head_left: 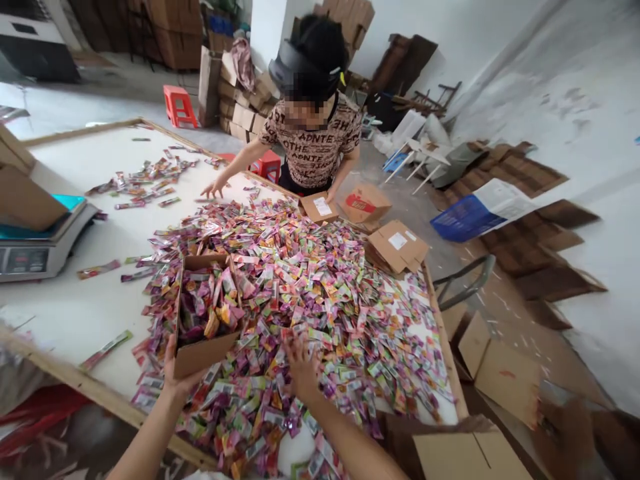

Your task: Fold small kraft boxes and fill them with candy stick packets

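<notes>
My left hand (177,370) grips the near left corner of a cardboard box (207,353), thumb up along its side and fingers beneath. The box has no lid in place and is partly filled with small stick packets (213,300) in purple, pink and orange wrappers. It rests in a wide heap of the same packets (310,267) on the table. To the right of the box, my right hand (301,367) lies palm down on the heap with its fingers spread. Whether any packet is under its palm is hidden.
Across the table, a person (315,140) reaches left over packets and touches a small carton (319,208). A scale (45,240) bearing a carton stands at the left. Flattened cartons (397,245) lie at the right edge; an open carton (465,453) is near right. Red stools (180,107) stand beyond.
</notes>
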`<action>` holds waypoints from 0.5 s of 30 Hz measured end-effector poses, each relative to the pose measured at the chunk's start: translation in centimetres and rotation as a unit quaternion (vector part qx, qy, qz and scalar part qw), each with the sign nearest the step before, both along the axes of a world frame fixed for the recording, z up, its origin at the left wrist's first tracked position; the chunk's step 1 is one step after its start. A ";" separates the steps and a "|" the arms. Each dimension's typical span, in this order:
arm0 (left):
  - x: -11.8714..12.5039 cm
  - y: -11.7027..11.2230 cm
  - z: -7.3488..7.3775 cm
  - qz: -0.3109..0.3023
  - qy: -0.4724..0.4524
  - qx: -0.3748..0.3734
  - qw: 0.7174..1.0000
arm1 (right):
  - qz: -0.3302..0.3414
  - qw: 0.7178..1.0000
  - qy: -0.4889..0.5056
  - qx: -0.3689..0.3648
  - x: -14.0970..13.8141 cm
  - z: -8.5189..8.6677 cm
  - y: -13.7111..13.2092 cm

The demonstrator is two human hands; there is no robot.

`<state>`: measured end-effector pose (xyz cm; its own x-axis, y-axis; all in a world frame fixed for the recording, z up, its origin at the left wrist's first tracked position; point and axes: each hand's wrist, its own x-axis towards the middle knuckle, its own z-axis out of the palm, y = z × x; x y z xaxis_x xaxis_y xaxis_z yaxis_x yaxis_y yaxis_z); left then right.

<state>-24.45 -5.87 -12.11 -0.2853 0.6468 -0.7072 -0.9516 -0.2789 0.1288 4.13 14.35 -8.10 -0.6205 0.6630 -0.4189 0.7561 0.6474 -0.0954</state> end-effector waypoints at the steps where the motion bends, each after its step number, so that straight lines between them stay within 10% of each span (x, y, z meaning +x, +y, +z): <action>1: 0.2 -0.5 0.0 -0.004 0.000 -0.008 1.000 | 0.008 1.000 -0.009 -0.008 -0.2 -1.5 0.3; 6: 1.4 -1.6 0.7 0.019 0.029 -0.014 0.999 | -0.126 0.984 0.102 -0.071 -3.7 -0.6 5.3; 15: 1.1 0.2 0.6 -0.016 -0.012 0.050 0.999 | -0.273 0.902 0.306 -0.136 -1.8 12.0 10.7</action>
<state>-23.36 -5.69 -11.50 -0.2470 0.7231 -0.6451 -0.9629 -0.2578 0.0796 2.37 25.01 3.92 -0.4025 0.8641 -0.3023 0.7077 0.0842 -0.7015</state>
